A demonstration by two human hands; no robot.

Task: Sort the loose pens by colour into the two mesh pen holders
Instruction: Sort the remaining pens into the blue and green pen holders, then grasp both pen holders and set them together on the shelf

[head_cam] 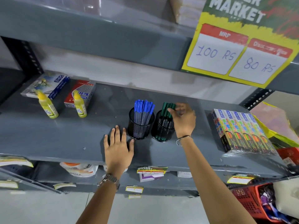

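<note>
— Pens: how many holders, and where?
— Two mesh holders side by side on the grey shelf [64, 135]. The left holder [141, 126] has the blue pens [143, 110]; the right holder [163, 130] has the green pens [167, 110]. Exact pen counts are hard to tell.
— Hands?
— Left hand [119, 147] lies flat, fingers spread, by the left holder. Right hand [183, 118] has fingertips on the green caps.
— Else?
— Two yellow bottles [48, 105], two boxes [79, 92], a price sign [239, 52].

Matt grey painted metal shelf [64, 136], black wire-mesh pen holders [140, 128], glossy plastic glue bottles [47, 105], glossy cardboard boxes [242, 131]
</note>
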